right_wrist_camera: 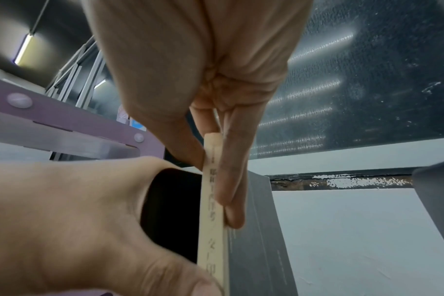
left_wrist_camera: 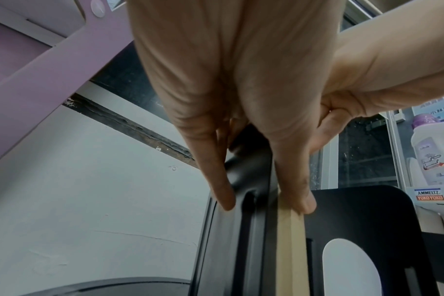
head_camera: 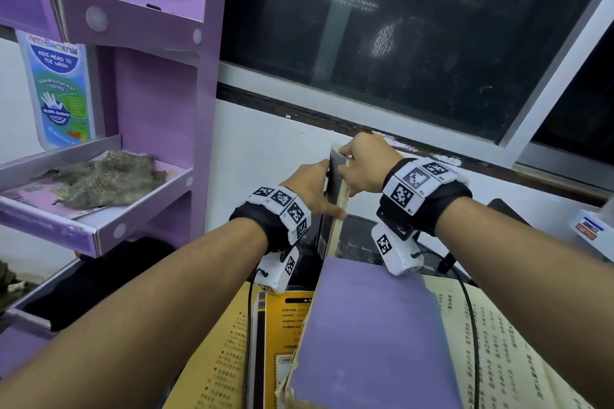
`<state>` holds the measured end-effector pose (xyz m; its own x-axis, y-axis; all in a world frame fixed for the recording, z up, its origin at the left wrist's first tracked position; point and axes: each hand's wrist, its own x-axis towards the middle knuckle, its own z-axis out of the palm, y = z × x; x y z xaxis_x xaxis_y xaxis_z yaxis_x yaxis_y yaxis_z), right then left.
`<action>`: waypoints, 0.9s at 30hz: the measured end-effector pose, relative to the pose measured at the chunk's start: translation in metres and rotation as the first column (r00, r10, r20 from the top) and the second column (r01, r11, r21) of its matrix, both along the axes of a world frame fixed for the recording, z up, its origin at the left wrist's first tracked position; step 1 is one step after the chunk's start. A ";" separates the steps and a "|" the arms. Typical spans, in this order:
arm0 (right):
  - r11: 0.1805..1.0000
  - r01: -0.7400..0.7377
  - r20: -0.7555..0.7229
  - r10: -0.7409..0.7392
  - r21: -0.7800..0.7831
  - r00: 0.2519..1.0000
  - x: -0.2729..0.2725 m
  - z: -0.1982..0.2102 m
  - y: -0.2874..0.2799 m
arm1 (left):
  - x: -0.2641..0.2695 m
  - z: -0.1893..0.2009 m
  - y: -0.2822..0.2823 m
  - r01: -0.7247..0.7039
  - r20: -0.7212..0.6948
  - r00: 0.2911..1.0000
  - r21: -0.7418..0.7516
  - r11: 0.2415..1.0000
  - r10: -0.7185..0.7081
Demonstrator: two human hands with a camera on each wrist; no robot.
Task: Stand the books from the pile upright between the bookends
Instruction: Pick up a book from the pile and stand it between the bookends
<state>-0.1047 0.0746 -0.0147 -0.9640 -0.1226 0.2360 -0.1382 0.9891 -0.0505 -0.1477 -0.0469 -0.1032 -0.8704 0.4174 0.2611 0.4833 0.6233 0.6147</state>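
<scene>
A thin book with a cream spine [head_camera: 339,209] and dark grey cover [right_wrist_camera: 254,230] stands upright against a black bookend [left_wrist_camera: 243,230]. My left hand [head_camera: 319,188] grips book and bookend together, thumb on the spine [left_wrist_camera: 289,250] and a finger on the bookend's far side. My right hand [head_camera: 355,166] pinches the book's top corner between thumb and fingers [right_wrist_camera: 231,190]. The second black bookend [left_wrist_camera: 368,216] stands to the right, apart from the book. The pile lies nearest me: a purple book [head_camera: 365,335] on top, yellow books [head_camera: 226,359] and a book of printed pages [head_camera: 498,342] under it.
A purple cardboard shelf unit [head_camera: 149,109] stands close on the left, holding a wash bottle [head_camera: 56,90] and a speckled cloth [head_camera: 106,179]. White wall and a dark window lie behind. A black cable [head_camera: 471,325] crosses the pile. A small box [head_camera: 591,229] sits at the right.
</scene>
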 end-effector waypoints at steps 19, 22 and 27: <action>0.992 -0.123 0.097 0.126 -0.034 0.987 0.026 0.001 0.008 | 0.018 0.005 -0.012 0.023 0.037 0.999 -0.094 0.995 -0.020; 0.993 -0.108 0.072 0.111 -0.042 0.991 0.034 0.005 0.014 | 0.024 0.012 -0.015 0.008 0.037 0.999 -0.149 0.989 -0.003; 0.998 -0.050 0.074 0.047 0.039 0.996 0.060 0.019 0.031 | 0.046 0.030 -0.027 -0.015 0.020 1.000 -0.218 0.976 0.020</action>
